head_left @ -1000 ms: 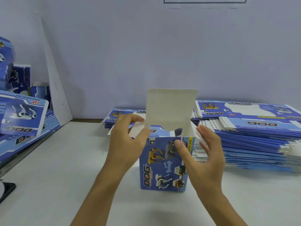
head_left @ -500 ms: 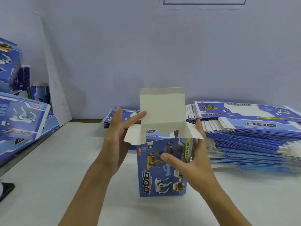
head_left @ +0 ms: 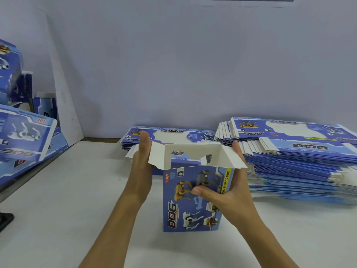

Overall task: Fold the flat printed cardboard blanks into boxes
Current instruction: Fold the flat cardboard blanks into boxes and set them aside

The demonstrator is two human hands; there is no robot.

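Observation:
A blue printed "DOG" box (head_left: 193, 209) stands upright on the white table (head_left: 67, 200) with its top open and its white side flaps splayed outward. My left hand (head_left: 141, 171) lies flat against the box's left side, fingers straight up behind the left flap. My right hand (head_left: 228, 196) grips the box's right side, with the thumb pressed on the front face and the fingers wrapped behind the right wall. A window cutout shows in the far wall. Flat blanks lie in a tall stack (head_left: 299, 151) at the right and a lower stack (head_left: 170, 134) behind the box.
Folded blue boxes (head_left: 25, 136) are piled at the left edge, and a white board (head_left: 63, 93) leans on the wall beside them. A black object (head_left: 4, 219) sits at the table's left edge. A plain wall closes the back.
The tall white lid flap that stood up has gone down out of sight behind the box. My left hand straightened along the left side. My right thumb slid lower on the front face.

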